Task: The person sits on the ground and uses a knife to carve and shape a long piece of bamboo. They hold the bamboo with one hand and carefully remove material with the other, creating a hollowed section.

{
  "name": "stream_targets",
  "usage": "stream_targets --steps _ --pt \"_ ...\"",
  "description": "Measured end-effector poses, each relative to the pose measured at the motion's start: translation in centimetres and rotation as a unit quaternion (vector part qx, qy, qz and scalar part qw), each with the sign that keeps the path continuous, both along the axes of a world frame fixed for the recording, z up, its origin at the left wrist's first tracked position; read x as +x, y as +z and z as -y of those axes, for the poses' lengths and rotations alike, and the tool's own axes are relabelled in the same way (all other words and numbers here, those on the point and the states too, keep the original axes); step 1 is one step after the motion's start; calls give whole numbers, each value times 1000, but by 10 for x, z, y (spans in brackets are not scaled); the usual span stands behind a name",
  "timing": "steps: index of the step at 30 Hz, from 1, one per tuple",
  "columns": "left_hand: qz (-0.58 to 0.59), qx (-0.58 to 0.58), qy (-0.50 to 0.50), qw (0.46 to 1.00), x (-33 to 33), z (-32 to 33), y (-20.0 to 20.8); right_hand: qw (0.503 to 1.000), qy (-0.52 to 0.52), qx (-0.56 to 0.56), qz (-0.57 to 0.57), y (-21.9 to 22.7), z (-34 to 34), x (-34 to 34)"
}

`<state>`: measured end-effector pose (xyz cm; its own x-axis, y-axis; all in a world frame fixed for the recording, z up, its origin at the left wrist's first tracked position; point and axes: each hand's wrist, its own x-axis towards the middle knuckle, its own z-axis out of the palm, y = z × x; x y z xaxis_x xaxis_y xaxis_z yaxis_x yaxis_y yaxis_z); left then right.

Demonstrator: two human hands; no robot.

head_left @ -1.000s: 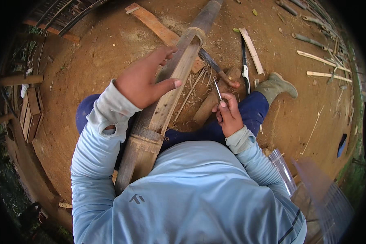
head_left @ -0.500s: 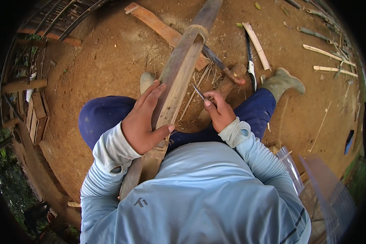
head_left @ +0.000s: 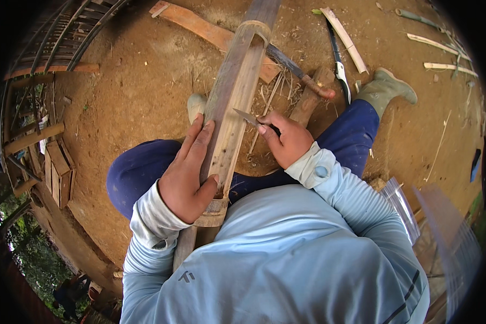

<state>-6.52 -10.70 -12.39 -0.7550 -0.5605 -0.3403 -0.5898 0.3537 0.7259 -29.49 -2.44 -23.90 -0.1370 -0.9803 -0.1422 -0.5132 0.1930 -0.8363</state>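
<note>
A long bamboo section (head_left: 233, 108) slants away from my lap, its top side cut into a long opening with a pale inner surface. My left hand (head_left: 187, 178) lies flat along its left side, fingers stretched out and thumb near the lower end of the opening. In my closed right hand (head_left: 287, 141) is a small knife (head_left: 245, 116), its pointed blade directed left at the bamboo's right edge. Whether the tip touches the bamboo I cannot tell. The knife's handle is mostly hidden by my fingers.
On the dirt ground beyond my legs lie a machete (head_left: 291, 67), a saw (head_left: 339, 70) with a white-and-black handle, a wood block (head_left: 311, 100) and a reddish plank (head_left: 194, 26). A wooden crate (head_left: 59, 170) stands at left. Bamboo strips (head_left: 443, 47) lie far right.
My right hand has brought the knife leftward to the bamboo's edge. The bamboo's near end now shows more fully beside my left hand, which has shifted slightly. The whole view has moved a little.
</note>
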Motion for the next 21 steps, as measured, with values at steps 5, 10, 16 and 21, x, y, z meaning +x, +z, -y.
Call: stream_targets --steps 5,10,16,21 --pt "7 -14 -20 1000 -3 0 2 999 -39 -11 -23 -7 18 -7" --pt "0 -14 -15 1000 -2 1 0 999 -24 11 -39 2 14 -7" --pt "17 -22 -18 999 -7 -2 4 999 -11 31 -43 4 8 -5" --pt "6 -24 -17 1000 -3 -3 1 999 -24 33 -5 -2 18 -6"
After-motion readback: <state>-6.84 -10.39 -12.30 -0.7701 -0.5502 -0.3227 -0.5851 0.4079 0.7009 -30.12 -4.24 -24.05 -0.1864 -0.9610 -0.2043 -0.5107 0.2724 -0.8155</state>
